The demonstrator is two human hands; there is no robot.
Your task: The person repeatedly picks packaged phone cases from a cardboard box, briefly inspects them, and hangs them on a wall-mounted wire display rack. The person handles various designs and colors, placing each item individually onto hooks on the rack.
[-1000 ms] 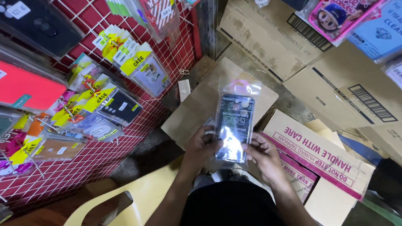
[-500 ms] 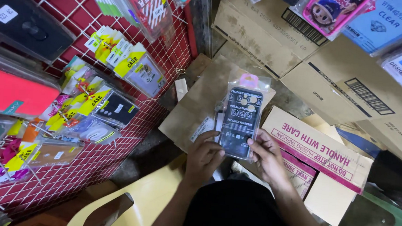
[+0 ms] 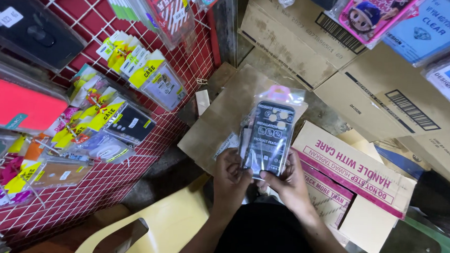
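While both hands are closed on its lower end, a phone case in a clear plastic sleeve (image 3: 271, 136) is held upright in front of the person, above a flat piece of brown cardboard (image 3: 220, 118) that lies on the floor. The left hand (image 3: 231, 177) is clamped on the lower left edge of the sleeve, and the right hand (image 3: 287, 183) is clamped on its lower right corner, so the two hands are kept close together with only the package between them. The dark printed insert of the package is turned to the camera, and a pink hanging tab is seen at its top. Just beside the right hand, a cardboard box with pink bands (image 3: 358, 172) is placed. A pale yellow plastic chair (image 3: 166, 226) is seen under the left forearm. At the left, a red wire grid (image 3: 80, 193) is hung with many packaged phone cases (image 3: 127, 124). Larger brown cartons (image 3: 391, 96) are stacked behind.
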